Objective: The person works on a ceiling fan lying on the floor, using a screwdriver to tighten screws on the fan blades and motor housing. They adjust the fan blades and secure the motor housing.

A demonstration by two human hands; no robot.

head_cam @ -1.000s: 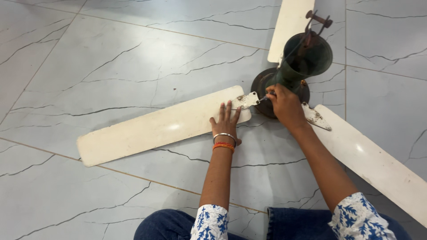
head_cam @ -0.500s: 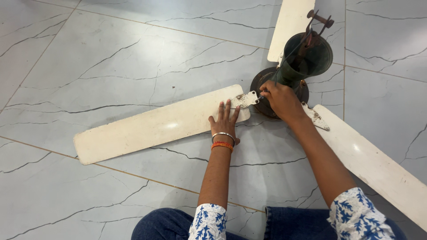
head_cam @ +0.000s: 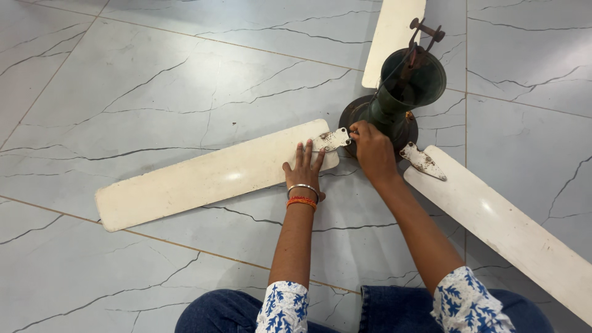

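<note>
A ceiling fan lies on the marble floor with its dark green motor housing pointing up. Three cream blades spread from it. My left hand rests flat, fingers apart, on the near end of the left blade, just beside its rusty metal bracket. My right hand is closed at the joint where that bracket meets the motor hub; what its fingers pinch is hidden. Bangles sit on my left wrist.
A second blade runs off to the lower right, with its own rusty bracket. The third blade points away at the top. My knees in blue jeans fill the bottom edge. Grey-veined floor tiles surround everything.
Both hands stay in the same places on the blade and at the hub. The view has shifted slightly; nothing else has visibly moved.
</note>
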